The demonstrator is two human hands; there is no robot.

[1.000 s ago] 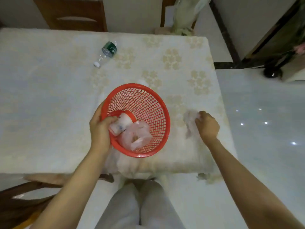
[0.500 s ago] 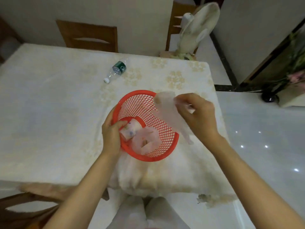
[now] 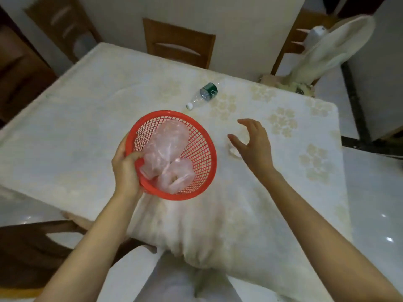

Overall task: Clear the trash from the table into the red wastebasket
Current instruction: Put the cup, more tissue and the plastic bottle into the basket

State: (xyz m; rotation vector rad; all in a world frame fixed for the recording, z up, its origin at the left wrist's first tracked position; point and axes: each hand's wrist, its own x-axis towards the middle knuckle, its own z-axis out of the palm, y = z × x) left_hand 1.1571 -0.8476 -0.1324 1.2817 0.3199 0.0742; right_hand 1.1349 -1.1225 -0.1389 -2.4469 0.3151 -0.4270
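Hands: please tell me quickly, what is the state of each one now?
Left hand: closed on the rim of the red wastebasket, holding it.
Right hand: open, fingers spread, holding nothing, above the table.

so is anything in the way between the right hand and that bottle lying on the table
Nothing visible blocks it. The right hand hovers open beside the red wastebasket, and the plastic bottle lies farther back on bare tablecloth. A small pale scrap sits under the hand.

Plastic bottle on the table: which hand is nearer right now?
Right. The right hand hovers open just below and to the right of the bottle; the left hand is further back, gripping the near-left rim of the red basket.
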